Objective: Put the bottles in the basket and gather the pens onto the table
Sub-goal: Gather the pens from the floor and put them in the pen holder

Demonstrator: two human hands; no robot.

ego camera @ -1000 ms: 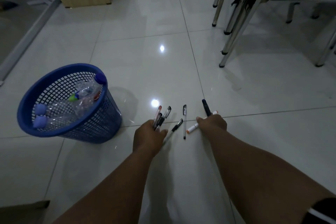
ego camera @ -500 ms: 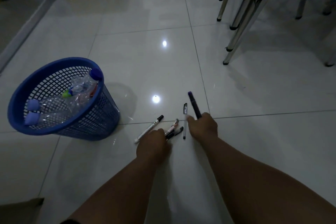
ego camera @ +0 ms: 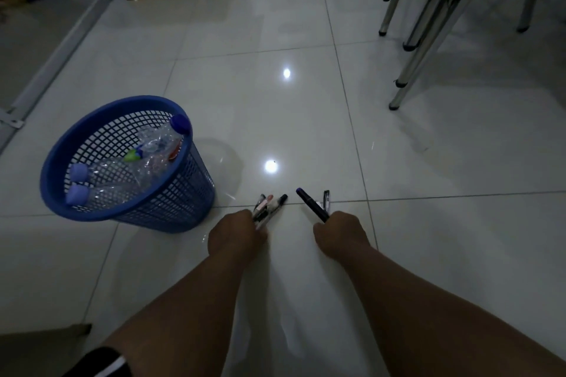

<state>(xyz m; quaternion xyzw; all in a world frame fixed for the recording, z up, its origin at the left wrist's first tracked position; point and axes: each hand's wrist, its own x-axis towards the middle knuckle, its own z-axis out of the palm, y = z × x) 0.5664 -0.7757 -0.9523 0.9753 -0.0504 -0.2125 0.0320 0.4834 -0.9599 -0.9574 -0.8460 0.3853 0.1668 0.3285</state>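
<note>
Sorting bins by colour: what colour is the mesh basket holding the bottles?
Blue, seen in the head view: the basket.

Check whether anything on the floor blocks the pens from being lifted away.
Nothing visible does. Left hand grips a bundle of pens, right hand a dark marker; white tiled floor ahead is bare.

Bare forearms; a black sleeve [ego camera: 101, 363] with white stripe.

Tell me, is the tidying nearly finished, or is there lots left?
About halfway. Done: the bottles lie in the blue basket. In hand: the left hand grips a bunch of pens, the right hand holds a dark marker and another pen. Left: carrying them all to the table.
</note>
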